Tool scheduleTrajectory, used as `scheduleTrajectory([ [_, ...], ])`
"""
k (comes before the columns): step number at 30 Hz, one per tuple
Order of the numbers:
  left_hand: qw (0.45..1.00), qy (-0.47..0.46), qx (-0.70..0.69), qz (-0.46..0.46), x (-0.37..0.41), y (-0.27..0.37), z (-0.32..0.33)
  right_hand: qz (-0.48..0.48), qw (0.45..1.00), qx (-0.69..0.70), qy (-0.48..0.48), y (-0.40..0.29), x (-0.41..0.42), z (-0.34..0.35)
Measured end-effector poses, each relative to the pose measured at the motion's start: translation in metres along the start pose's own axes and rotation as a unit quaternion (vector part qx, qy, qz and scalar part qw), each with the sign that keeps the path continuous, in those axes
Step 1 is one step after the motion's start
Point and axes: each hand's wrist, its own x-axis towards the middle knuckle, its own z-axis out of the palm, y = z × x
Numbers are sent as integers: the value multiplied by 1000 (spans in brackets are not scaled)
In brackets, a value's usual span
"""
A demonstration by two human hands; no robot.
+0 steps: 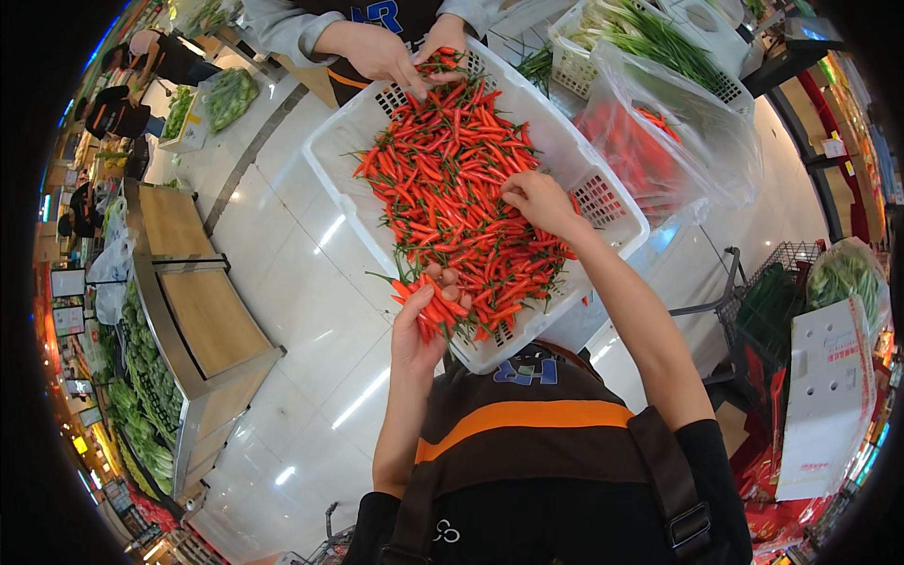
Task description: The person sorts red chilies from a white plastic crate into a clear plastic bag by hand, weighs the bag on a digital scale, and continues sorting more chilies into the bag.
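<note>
A white plastic basket point(339, 176) before me holds a broad heap of red chili peppers point(452, 183) with green stems. Over the near left corner of the basket, my left hand point(420, 328) is closed around a bunch of red chilies point(438, 307), stems pointing up and left. My right hand point(540, 201) reaches over the right part of the heap, its fingertips bent together at the peppers; whether a pepper is between them cannot be told. Across the basket, another person's hands point(381, 56) hold a few chilies at the far edge.
Right of the basket lies a clear plastic bag point(635, 162) with red chilies, beside a white crate point(572, 67) of green onions. A shopping cart point(731, 296) and a white foam box point(819, 402) stand at right. A vegetable display point(198, 304) is at left.
</note>
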Motion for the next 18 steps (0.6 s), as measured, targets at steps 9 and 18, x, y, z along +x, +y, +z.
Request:
scheduleTrajectory([
  [9,999,-20,40,2,-1,-5,-6,76,985,151,31,4,27,19],
  [18,986,36,161,-1,34,-11,18,99,866,477,-115,-30,-9,-26],
])
